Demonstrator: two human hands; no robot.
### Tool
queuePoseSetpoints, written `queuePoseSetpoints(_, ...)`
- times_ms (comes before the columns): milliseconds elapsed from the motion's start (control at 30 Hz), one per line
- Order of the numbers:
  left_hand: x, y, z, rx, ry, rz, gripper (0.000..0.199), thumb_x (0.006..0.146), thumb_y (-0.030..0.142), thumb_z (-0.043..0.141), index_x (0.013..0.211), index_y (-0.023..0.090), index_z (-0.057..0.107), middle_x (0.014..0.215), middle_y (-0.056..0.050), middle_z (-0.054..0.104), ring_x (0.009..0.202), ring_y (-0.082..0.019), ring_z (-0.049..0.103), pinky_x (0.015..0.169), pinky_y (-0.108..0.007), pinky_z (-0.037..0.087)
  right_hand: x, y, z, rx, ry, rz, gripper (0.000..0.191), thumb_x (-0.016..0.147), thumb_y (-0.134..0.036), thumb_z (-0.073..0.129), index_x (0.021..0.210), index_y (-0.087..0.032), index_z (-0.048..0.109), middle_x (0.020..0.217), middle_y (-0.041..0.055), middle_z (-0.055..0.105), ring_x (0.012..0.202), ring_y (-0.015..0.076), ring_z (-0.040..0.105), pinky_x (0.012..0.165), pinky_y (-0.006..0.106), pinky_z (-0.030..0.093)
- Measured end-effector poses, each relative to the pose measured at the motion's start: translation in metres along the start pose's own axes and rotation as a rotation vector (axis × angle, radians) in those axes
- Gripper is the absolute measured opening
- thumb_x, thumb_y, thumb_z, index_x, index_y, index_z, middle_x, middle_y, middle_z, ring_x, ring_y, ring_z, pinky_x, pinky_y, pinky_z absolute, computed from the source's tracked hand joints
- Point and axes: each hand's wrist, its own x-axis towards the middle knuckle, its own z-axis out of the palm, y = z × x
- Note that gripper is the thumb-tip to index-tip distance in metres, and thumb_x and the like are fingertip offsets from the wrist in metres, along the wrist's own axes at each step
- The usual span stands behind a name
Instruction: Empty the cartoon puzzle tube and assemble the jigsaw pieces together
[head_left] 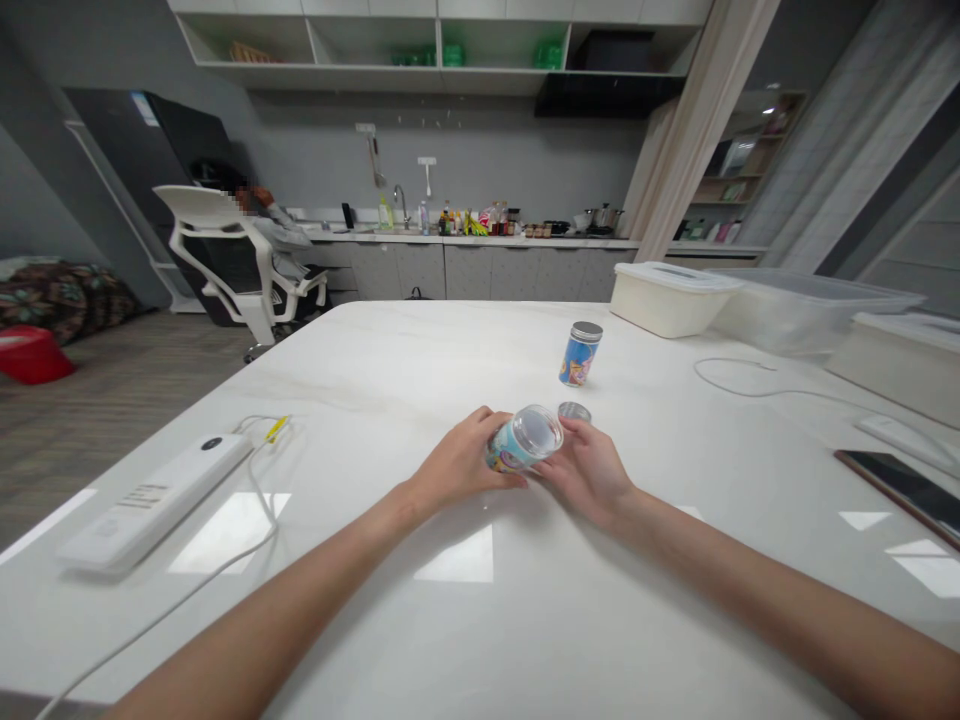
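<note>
An uncapped clear jar (pixel 511 450) with a blue cartoon label tilts to the right, its open mouth toward my right hand. My left hand (pixel 461 460) is wrapped round its body. My right hand (pixel 589 468) is beside the mouth, palm turned up and fingers apart, with fingertips at or near the rim. Nothing shows in its palm. Just behind it a silver lid (pixel 574 411) lies on the white table (pixel 420 370). Farther back stands a second jar (pixel 580 358), upright, blue-labelled, with its silver lid on.
A white power strip (pixel 161 500) with a cable lies at the left. Plastic boxes (pixel 667 300) stand at the back right, near another cable. A phone (pixel 907 490) lies at the right edge. A person sits on a white chair (pixel 240 250) beyond the table.
</note>
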Motion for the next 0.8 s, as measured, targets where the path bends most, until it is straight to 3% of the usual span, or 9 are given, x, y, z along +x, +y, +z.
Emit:
queuePoseSetpoints(133, 0.001, -0.004, -0.001, 0.141, 0.051, -0.043, 0.062, 0.067, 0.036, 0.080, 0.122, 0.024, 0.056, 0.100, -0.003, 0.055, 0.092, -0.021, 0.058, 0.081, -0.033, 0.049, -0.005, -0.001, 0.006, 0.163, -0.073, 0.159, 0.049, 0.089, -0.049, 0.022, 0.099, -0.016, 0.056, 0.100, 0.0184, 0.068, 0.103, 0.0292, 0.065, 0.099, 0.049, 0.046)
queuePoseSetpoints(233, 0.001, -0.006, -0.006, 0.370, 0.071, 0.018, 0.067, 0.069, 0.029, 0.079, 0.129, 0.024, 0.051, 0.104, -0.006, 0.057, 0.093, -0.023, 0.057, 0.081, -0.037, 0.050, -0.005, 0.001, 0.007, 0.264, -0.124, 0.188, 0.056, 0.090, -0.053, 0.023, 0.104, -0.011, 0.058, 0.106, 0.0217, 0.067, 0.108, 0.0296, 0.063, 0.102, 0.049, 0.045)
queuePoseSetpoints(400, 0.002, -0.007, -0.014, 0.590, 0.065, 0.110, 0.044, 0.074, 0.021, 0.075, 0.113, 0.021, 0.056, 0.106, -0.007, 0.062, 0.095, -0.024, 0.057, 0.080, -0.037, 0.050, -0.004, 0.004, 0.007, 0.513, -0.066, 0.283, 0.058, 0.095, -0.047, 0.025, 0.120, -0.003, 0.053, 0.119, 0.0230, 0.064, 0.113, 0.0255, 0.063, 0.105, 0.040, 0.045)
queuePoseSetpoints(800, 0.002, -0.001, -0.020, 0.947, 0.161, 0.522, 0.032, 0.093, 0.007, 0.047, 0.123, 0.017, 0.053, 0.120, -0.010, 0.061, 0.119, -0.025, 0.052, 0.095, -0.038, 0.043, -0.001, 0.001, 0.014, 0.641, 0.041, 0.340, 0.055, 0.100, -0.038, 0.020, 0.126, -0.001, 0.051, 0.114, 0.0199, 0.068, 0.105, 0.0239, 0.068, 0.097, 0.040, 0.053)
